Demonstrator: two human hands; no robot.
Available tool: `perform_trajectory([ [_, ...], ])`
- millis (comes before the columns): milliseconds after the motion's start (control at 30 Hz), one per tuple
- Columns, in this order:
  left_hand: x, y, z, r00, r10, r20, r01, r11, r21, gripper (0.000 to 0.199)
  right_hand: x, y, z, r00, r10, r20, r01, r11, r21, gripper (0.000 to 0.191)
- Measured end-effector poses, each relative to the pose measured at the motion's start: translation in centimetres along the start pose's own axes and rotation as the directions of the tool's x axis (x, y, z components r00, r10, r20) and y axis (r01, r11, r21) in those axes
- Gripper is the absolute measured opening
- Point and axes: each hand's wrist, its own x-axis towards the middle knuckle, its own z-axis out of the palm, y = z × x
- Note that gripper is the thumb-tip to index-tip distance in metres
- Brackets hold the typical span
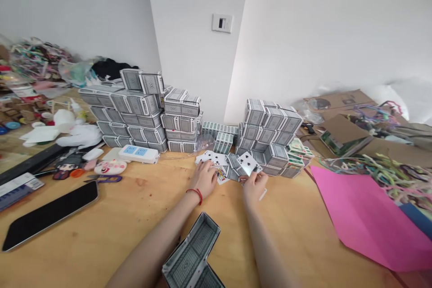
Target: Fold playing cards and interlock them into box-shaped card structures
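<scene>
My right hand [254, 187] pinches a playing card [247, 162] with black spades, held tilted with its face toward me. My left hand [204, 181] lies with its fingers stretched out on loose playing cards [219, 159], some face up; a red cord bracelet [196, 195] circles that wrist. Between my hands, an open box shape folded from grey-backed cards [233, 166] stands close behind the fingers. Nearest me, between my forearms, lies an angled tray-like piece of joined grey-backed cards [195, 245].
Stacked card blocks rise at left [130, 101] and right [270, 121], with small green packs [222, 141] between. A black phone [50, 213], a box cutter [106, 178] and a white power strip [139, 154] lie left. Pink paper [364, 216] and open cardboard [344, 137] are right.
</scene>
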Motion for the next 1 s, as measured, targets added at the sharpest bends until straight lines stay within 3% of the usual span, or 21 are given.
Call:
perform_trajectory([
  [100, 0.2, 0.6, -1.3, 0.999, -0.044, 0.03, 0.051, 0.937, -0.346, 0.023, 0.5, 0.2, 0.0, 0.998, 0.067, 0.008, -0.068, 0.996, 0.053, 0.021],
  [133, 0.3, 0.8, -2.1, 0.992, -0.062, 0.113, 0.11, 0.865, -0.489, 0.025, 0.5, 0.2, 0.0, 0.997, 0.081, 0.018, -0.082, 0.995, 0.063, 0.02],
  [167, 0.3, 1.2, -3.0, 0.961, -0.003, 0.275, 0.18, 0.762, -0.622, 0.028, 0.6, 0.3, 0.0, 0.996, 0.09, 0.024, -0.091, 0.994, 0.067, 0.02],
  [200, 0.3, 1.6, -4.0, 0.881, 0.129, 0.455, 0.273, 0.648, -0.711, 0.031, 0.6, 0.3, 0.0, 0.995, 0.094, 0.031, -0.096, 0.993, 0.07, 0.021],
  [233, 0.3, 2.1, -4.9, 0.754, 0.276, 0.596, 0.378, 0.559, -0.738, 0.035, 0.6, 0.3, 0.0, 0.995, 0.094, 0.036, -0.096, 0.993, 0.071, 0.021],
  [267, 0.1, 2.6, -5.8, 0.6, 0.409, 0.688, 0.472, 0.514, -0.716, 0.043, 0.6, 0.3, 0.0, 0.995, 0.092, 0.033, -0.094, 0.993, 0.072, 0.022],
  [367, -0.6, 4.0, -7.4, 0.17, 0.619, 0.767, 0.58, 0.566, -0.586, 0.069, 0.7, 0.3, -0.2, 0.997, 0.075, -0.032, -0.073, 0.995, 0.067, 0.024],
  [433, -1.4, 4.4, -7.5, 0.062, 0.665, 0.744, 0.537, 0.606, -0.586, 0.073, 1.0, 0.4, -0.4, 0.994, 0.062, -0.084, -0.058, 0.997, 0.052, 0.025],
  [500, -2.3, 4.3, -7.2, 0.022, 0.671, 0.741, 0.471, 0.647, -0.599, 0.067, 1.5, 0.6, -0.5, 0.992, 0.068, -0.104, -0.063, 0.997, 0.05, 0.025],
  [533, -2.8, 4.0, -7.1, 0.053, 0.647, 0.761, 0.443, 0.668, -0.598, 0.063, 1.7, 0.7, -0.6, 0.992, 0.07, -0.108, -0.064, 0.997, 0.05, 0.024],
  [600, -3.4, 3.0, -7.2, 0.192, 0.549, 0.814, 0.384, 0.721, -0.577, 0.059, 2.0, 0.8, -0.7, 0.991, 0.058, -0.119, -0.052, 0.997, 0.05, 0.024],
  [633, -3.6, 2.4, -7.3, 0.268, 0.487, 0.831, 0.359, 0.75, -0.555, 0.057, 2.0, 0.9, -0.7, 0.991, 0.045, -0.128, -0.039, 0.998, 0.05, 0.025],
  [733, -3.6, 0.4, -7.8, 0.551, 0.273, 0.788, 0.324, 0.801, -0.504, 0.054, 2.0, 0.9, -0.8, 0.985, -0.006, -0.174, 0.015, 0.998, 0.054, 0.03],
  [800, -3.4, -0.7, -8.1, 0.694, 0.087, 0.715, 0.371, 0.807, -0.459, 0.053, 1.8, 0.9, -0.9, 0.976, -0.039, -0.215, 0.052, 0.997, 0.055, 0.032],
  [867, -3.3, -1.5, -8.3, 0.762, -0.021, 0.648, 0.377, 0.828, -0.416, 0.053, 1.7, 1.0, -1.0, 0.97, -0.061, -0.234, 0.075, 0.996, 0.05, 0.032],
  [1000, -2.3, -2.0, -8.3, 0.762, 0.067, 0.644, 0.348, 0.797, -0.494, 0.046, 1.9, 1.1, -1.1, 0.954, -0.098, -0.284, 0.112, 0.993, 0.035, 0.029],
])
